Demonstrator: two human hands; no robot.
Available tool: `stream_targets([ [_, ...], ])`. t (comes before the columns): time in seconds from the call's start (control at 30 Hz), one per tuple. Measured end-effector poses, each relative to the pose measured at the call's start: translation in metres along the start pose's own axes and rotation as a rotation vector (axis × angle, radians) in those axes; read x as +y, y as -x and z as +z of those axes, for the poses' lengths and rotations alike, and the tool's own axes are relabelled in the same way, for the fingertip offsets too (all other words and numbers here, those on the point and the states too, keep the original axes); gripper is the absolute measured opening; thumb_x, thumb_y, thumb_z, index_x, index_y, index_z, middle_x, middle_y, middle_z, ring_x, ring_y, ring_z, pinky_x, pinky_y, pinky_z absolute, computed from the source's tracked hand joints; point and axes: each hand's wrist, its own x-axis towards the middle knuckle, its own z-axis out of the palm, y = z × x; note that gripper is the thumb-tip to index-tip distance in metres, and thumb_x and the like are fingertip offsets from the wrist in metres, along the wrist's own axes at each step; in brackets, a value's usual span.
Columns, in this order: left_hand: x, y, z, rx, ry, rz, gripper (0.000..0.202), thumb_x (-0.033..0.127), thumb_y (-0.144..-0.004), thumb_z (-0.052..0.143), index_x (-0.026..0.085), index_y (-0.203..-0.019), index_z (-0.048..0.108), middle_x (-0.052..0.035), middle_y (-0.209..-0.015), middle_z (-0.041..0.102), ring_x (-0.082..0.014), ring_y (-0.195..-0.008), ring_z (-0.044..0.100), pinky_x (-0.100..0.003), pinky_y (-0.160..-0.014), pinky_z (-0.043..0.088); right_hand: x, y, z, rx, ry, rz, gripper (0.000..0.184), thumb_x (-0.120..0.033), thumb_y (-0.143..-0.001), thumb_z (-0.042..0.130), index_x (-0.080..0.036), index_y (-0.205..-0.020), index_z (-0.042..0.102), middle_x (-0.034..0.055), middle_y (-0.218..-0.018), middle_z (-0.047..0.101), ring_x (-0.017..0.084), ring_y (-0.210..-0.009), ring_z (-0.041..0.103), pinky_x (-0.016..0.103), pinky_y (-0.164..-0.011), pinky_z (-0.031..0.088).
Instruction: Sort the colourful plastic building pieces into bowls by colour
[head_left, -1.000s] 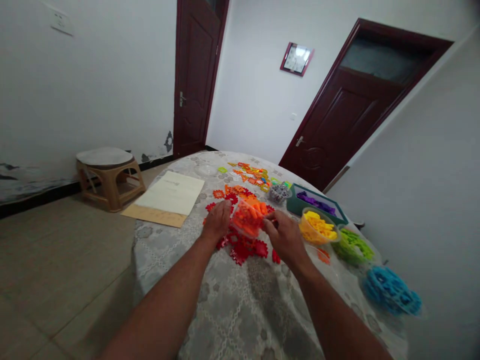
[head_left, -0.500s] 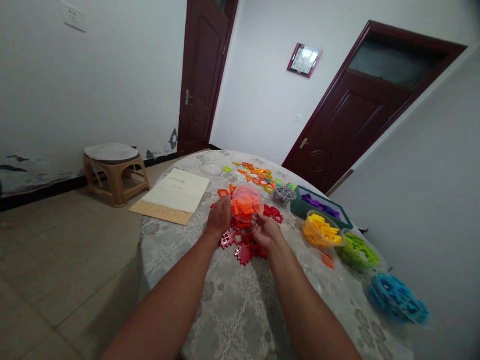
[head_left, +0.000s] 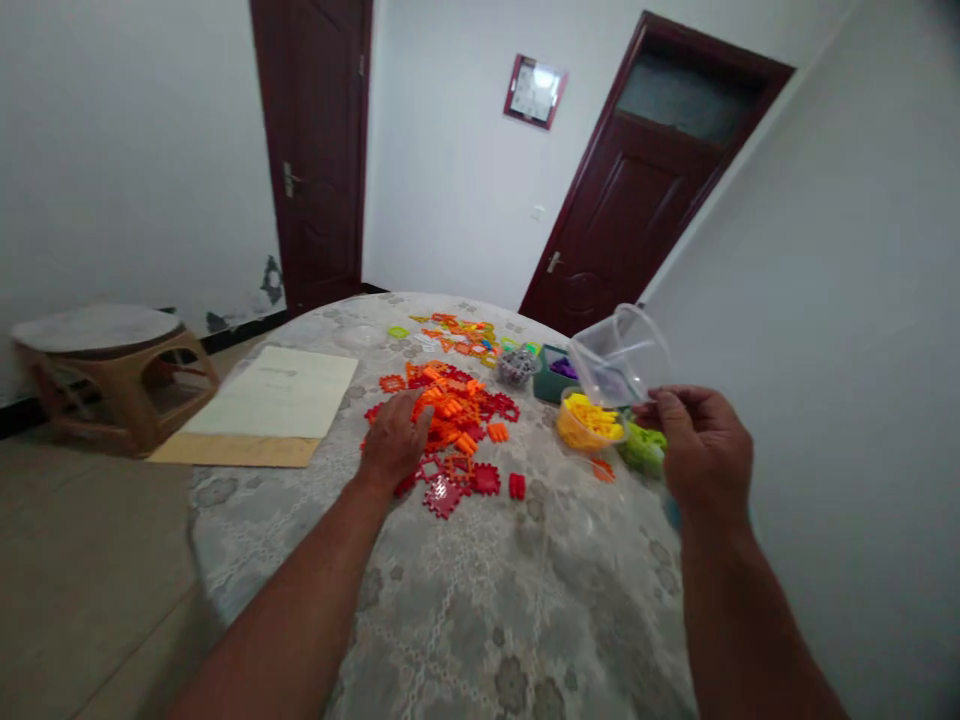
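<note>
My right hand (head_left: pixel 703 450) is closed on a clear plastic cup (head_left: pixel 619 356), held tilted and empty above the right side of the round table (head_left: pixel 480 620). My left hand (head_left: pixel 391 443) lies on the table with fingers stretched over a heap of orange pieces (head_left: pixel 450 405) mixed with red pieces (head_left: pixel 457 485). The orange heap lies loose on the cloth just right of my left fingers.
A yellow-filled bowl (head_left: pixel 589 425), green pieces (head_left: pixel 645 450), a dark green tray (head_left: pixel 551 375) and a small grey-filled cup (head_left: pixel 516 367) stand at the right back. Mixed pieces (head_left: pixel 457 335) lie farther back. Paper sheets (head_left: pixel 274 385) overhang the left edge. A stool (head_left: pixel 105 370) stands left.
The cup full of orange pieces was lifted and tipped out; the orange pieces now lie on the table. My right hand carried the empty cup to the right. My view swung right.
</note>
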Motion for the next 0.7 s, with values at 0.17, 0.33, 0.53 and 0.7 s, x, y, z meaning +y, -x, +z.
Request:
stream_targets([
  [0.17,0.003,-0.005,0.001,-0.029,-0.001,0.079,0.045,0.046,-0.104,0.045,0.019,-0.136,0.061,-0.0176,-0.134,0.068,-0.0351,-0.131,0.062,-0.059,-0.118,0.046,0.042,0.012,-0.091,-0.026,0.668,-0.235,0.026,-0.044,-0.098,0.062,-0.020,-0.103,0.071,0.0066,-0.092,0.076,0.022,-0.081,0.072,0.035,-0.078,0.056],
  [0.33,0.016,-0.007,0.003,-0.088,-0.065,0.220,0.044,0.041,-0.105,0.045,0.019,-0.142,0.056,-0.0184,-0.139,0.066,-0.0358,-0.135,0.060,-0.060,-0.116,0.047,0.098,0.039,-0.119,-0.215,0.826,-0.338,0.019,-0.034,-0.102,0.052,-0.021,-0.099,0.066,0.0092,-0.095,0.072,0.025,-0.087,0.069,0.037,-0.083,0.055],
  [0.53,0.021,-0.019,0.024,-0.270,-0.258,0.350,0.045,0.039,-0.103,0.045,0.016,-0.138,0.060,-0.0202,-0.139,0.066,-0.0356,-0.134,0.059,-0.056,-0.117,0.044,0.144,0.062,-0.116,-0.276,0.826,-0.311,0.017,-0.029,-0.103,0.049,-0.022,-0.099,0.064,0.0097,-0.098,0.070,0.025,-0.091,0.067,0.037,-0.084,0.054],
  [0.7,0.022,-0.033,0.040,-0.396,-0.349,0.327,0.047,0.045,-0.101,0.046,0.018,-0.134,0.066,-0.0208,-0.146,0.062,-0.0395,-0.144,0.049,-0.061,-0.119,0.037,0.151,0.076,-0.122,-0.252,0.806,-0.197,0.019,-0.031,-0.104,0.049,-0.023,-0.099,0.066,0.0099,-0.099,0.070,0.026,-0.093,0.066,0.039,-0.087,0.053],
])
